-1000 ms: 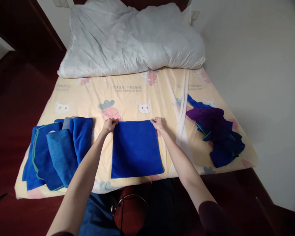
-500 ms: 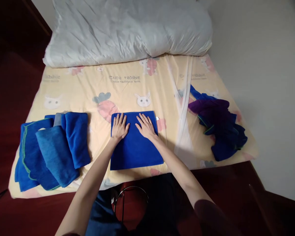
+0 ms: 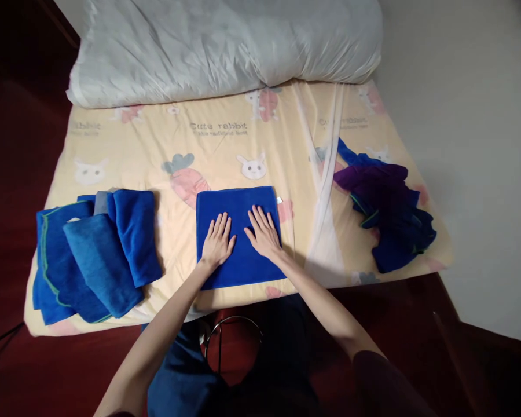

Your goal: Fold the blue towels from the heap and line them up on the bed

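Note:
A blue cloth [image 3: 238, 266] lies flat in a near-square at the front middle of the bed, a small white tag at its right edge. My left hand [image 3: 218, 238] rests palm down on its left part, fingers spread. On its right part lies my right hand [image 3: 263, 233], also flat with fingers apart. Neither hand grips anything. To the left is a group of folded cloths [image 3: 99, 260] in blue shades, overlapping, one with green edging. A crumpled heap of blue and purple cloths [image 3: 386, 208] sits at the right.
The bed [image 3: 134, 150] has a yellow sheet with rabbits and carrots. A large pale grey bundle [image 3: 226, 46] spans its back edge. A grey wall [image 3: 469, 145] stands at the right. Below the front edge, a round metal frame [image 3: 220, 341] shows between my legs.
Both hands have slid down the blue cloth toward me, from near its far edge to about its middle. The view has shifted slightly.

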`<state>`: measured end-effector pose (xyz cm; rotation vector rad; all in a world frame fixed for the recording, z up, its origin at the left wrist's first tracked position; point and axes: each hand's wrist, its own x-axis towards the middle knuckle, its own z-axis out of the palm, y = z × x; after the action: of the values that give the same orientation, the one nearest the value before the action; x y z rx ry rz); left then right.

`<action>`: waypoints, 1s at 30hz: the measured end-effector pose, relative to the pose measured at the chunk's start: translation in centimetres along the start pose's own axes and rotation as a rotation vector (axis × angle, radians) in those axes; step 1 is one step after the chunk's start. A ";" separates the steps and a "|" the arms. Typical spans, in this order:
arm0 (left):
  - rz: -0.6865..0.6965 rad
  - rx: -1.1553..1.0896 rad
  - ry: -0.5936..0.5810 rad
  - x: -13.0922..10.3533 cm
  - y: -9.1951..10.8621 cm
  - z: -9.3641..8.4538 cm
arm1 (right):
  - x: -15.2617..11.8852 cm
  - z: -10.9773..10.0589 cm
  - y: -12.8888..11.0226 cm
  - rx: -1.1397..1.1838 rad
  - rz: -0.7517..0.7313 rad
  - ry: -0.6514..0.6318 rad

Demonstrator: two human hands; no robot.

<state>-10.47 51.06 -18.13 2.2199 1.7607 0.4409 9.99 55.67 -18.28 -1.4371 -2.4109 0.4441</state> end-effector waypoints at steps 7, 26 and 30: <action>-0.017 0.024 0.008 -8.0 2.1 0.0 | -6.0 -0.7 -1.3 -0.033 0.003 -0.021; -0.014 0.049 0.063 -20.1 3.3 -1.5 | -17.9 -2.2 -5.4 0.190 -0.041 0.139; -0.121 -0.047 -0.024 -31.1 5.7 1.6 | -28.8 0.3 -7.7 0.293 0.054 0.223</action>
<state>-11.46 19.42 -19.42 2.0657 1.8405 0.4226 16.81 26.67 -18.18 -1.3458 -2.0408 0.5884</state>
